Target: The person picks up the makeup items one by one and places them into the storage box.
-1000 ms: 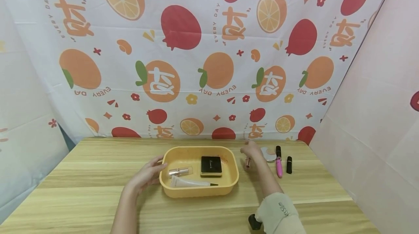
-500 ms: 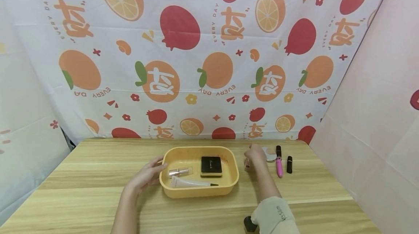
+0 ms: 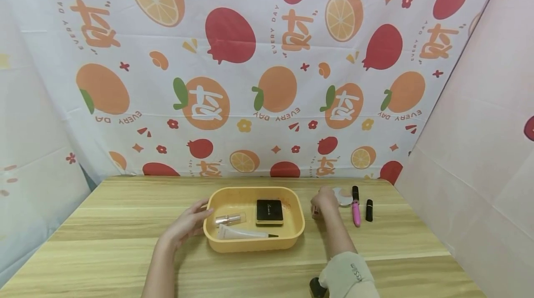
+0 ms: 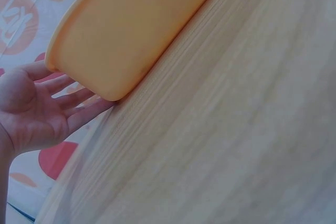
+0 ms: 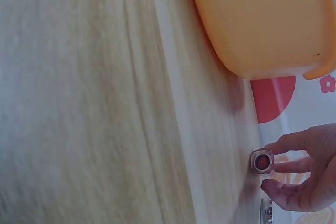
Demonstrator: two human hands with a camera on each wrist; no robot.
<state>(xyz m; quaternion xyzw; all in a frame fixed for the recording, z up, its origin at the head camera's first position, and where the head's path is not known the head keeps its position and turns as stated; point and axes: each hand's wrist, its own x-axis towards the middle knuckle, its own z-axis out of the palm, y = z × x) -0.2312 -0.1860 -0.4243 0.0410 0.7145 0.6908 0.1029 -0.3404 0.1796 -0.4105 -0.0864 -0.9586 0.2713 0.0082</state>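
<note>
A yellow tray stands mid-table. My left hand rests at its left end, the thumb over the rim and the other fingers nearly straight against the outer wall, as the left wrist view shows of the tray's end wall. To the right of the tray, my right hand pinches a rose-gold lipstick between thumb and fingers, low over the table; its square end with a dark red centre faces the right wrist camera. Whether it touches the table I cannot tell. Inside the tray lie another lipstick, a white squeeze tube and a black compact.
Just beyond the right hand lie a round silver compact, a pink tube with a black end and a small black tube. A fruit-print cloth hangs along the table's back edge.
My right hand has come down slightly, its fingers closing around the lipstick, which now shows less. The left hand and the tray have stayed where they were.
</note>
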